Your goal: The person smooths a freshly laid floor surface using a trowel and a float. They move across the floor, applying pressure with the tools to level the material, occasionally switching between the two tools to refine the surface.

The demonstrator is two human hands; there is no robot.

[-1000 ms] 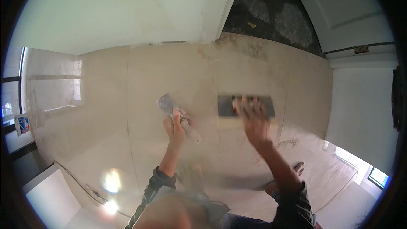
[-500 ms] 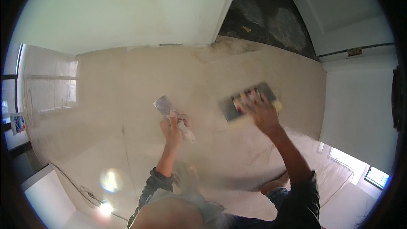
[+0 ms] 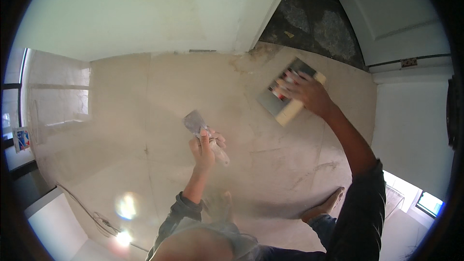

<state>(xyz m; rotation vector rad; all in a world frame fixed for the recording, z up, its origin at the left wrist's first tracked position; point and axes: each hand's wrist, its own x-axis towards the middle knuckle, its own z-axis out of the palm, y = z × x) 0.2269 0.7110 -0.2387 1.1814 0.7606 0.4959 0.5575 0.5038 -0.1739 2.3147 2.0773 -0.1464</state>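
Observation:
My left hand [image 3: 207,149] is closed around the pale handle of a putty knife [image 3: 195,121], whose grey, smeared blade points up and to the left, above the floor. On the right, my right hand [image 3: 302,89] grips what looks like a sponge float [image 3: 289,112], a rectangular dark grey plate with a thick cream layer along one side. A red and white patch shows between my fingers, which cover its grip and are slightly blurred. The float lies slantwise over the beige tiled floor [image 3: 241,164]; whether it touches the tiles I cannot tell.
A white wall [image 3: 145,14] borders the far side, ending at a doorway with rough dark floor [image 3: 309,24] behind it. My bare foot [image 3: 326,205] stands at lower right. A cable [image 3: 82,203] and a bright lamp [image 3: 123,238] lie at lower left. Brown stains [image 3: 256,60] mark the threshold.
My right hand has swept the float up and slightly right, turning it to a steeper slant. My left hand still holds the putty knife, shifted only slightly in the picture.

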